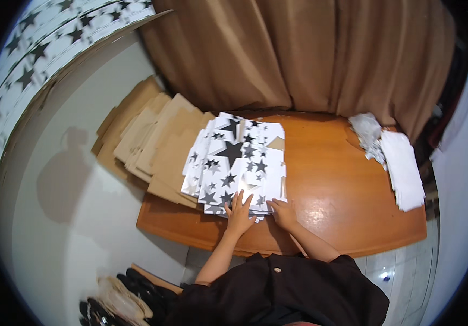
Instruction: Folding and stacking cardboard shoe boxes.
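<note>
A stack of flat white cardboard pieces (233, 155) printed with black and grey stars lies on the wooden table in front of me. Some show cut-outs and tan inner faces. My left hand (239, 216) rests on the near edge of the top piece, palm down, its fingers spread. Beside it, my right hand (284, 214) touches the near right corner of the stack. Its fingers look apart, though some are partly hidden. Neither hand lifts anything.
Flat brown cardboard pieces (160, 138) overlap left of the stack, jutting past the orange-brown table (326, 174). Crumpled clear plastic (365, 127) and a folded white cloth or paper (403, 169) lie at the right. A brown curtain (310, 54) hangs behind; footwear (147, 288) sits at lower left.
</note>
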Action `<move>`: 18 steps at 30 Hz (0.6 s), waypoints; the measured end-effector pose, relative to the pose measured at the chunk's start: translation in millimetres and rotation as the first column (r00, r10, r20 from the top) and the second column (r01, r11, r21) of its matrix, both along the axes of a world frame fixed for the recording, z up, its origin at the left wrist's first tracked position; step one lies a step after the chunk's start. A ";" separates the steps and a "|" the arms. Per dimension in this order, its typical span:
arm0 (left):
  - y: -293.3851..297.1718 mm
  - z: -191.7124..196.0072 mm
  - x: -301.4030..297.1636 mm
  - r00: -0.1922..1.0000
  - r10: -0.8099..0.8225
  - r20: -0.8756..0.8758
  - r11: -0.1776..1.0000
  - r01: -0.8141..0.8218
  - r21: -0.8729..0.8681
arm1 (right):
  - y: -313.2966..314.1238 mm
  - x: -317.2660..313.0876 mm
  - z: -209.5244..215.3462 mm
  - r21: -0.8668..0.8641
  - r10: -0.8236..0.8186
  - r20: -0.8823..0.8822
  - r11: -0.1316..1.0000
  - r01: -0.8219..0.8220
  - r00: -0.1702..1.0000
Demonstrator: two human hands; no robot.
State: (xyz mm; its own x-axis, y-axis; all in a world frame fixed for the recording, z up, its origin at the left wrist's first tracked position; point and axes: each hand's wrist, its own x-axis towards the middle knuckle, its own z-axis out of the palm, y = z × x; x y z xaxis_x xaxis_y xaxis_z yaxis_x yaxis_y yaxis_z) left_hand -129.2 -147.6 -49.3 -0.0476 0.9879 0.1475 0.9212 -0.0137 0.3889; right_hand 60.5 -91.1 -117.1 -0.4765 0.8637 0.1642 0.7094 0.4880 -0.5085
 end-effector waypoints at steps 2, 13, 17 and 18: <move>16.3 -14.2 -2.0 0.976 -0.150 -0.157 0.989 0.144 -0.045 | -6.8 -3.1 -1.5 -0.033 -0.078 0.003 0.996 0.078 0.997; 37.3 -58.2 -32.2 0.851 -0.403 -0.336 0.861 0.477 0.177 | -39.8 -4.8 23.7 -0.152 -0.508 -0.348 0.860 0.487 0.788; 43.0 -16.1 -39.3 0.848 -0.422 -0.320 0.792 0.516 0.325 | -51.9 15.2 33.7 0.017 -0.528 -0.515 0.782 0.624 0.675; 45.1 2.7 -40.8 0.856 -0.429 -0.287 0.778 0.512 0.363 | -54.7 18.8 34.6 0.015 -0.538 -0.518 0.772 0.636 0.665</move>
